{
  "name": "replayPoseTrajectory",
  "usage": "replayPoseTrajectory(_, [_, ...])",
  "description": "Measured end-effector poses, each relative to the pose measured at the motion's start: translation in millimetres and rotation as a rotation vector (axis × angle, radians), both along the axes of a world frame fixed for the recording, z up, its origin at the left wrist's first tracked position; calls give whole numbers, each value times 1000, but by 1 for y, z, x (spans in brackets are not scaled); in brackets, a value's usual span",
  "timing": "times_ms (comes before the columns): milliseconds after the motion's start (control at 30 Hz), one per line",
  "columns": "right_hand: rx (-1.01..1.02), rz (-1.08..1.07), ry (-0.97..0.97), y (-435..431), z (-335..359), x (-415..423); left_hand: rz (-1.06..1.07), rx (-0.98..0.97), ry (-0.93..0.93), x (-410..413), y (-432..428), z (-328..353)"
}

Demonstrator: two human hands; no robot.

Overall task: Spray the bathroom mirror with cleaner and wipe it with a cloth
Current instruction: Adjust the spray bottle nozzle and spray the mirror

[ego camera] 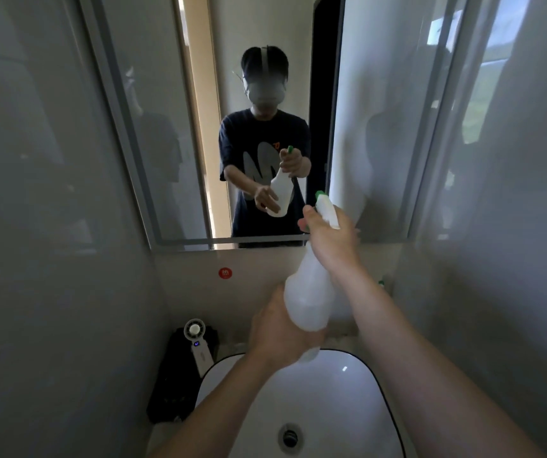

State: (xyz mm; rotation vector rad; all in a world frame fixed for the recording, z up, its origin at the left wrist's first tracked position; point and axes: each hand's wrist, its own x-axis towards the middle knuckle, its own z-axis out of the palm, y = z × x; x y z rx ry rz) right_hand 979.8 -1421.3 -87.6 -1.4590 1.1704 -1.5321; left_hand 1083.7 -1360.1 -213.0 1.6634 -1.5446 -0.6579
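Observation:
A white translucent spray bottle (308,292) with a green nozzle tip is held up over the sink, tilted with the nozzle toward the mirror (173,127). My right hand (330,239) grips its neck and trigger head. My left hand (278,328) cups the bottle's base from below and the left. The mirror on the wall ahead reflects me holding the bottle. No cloth is in view.
A white sink basin (315,408) with a dark rim and a drain lies below my arms. On the counter to its left, a small white handheld fan (197,342) lies on a black pouch (176,378). A red round sticker (225,273) marks the wall under the mirror.

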Motion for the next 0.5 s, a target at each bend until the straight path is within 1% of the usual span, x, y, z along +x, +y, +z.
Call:
replayPoseTrajectory(167, [101, -4, 51, -10, -31, 2, -30, 91, 44, -8, 10, -19])
replayPoseTrajectory(267, [184, 10, 64, -14, -55, 4, -13, 139, 47, -8, 19, -33])
replayPoseTrajectory(400, [245, 29, 78, -14, -80, 6, 4, 203, 29, -8, 31, -48])
replayPoseTrajectory(500, [306, 8, 100, -13, -93, 4, -14, 243, 18, -11, 37, -55])
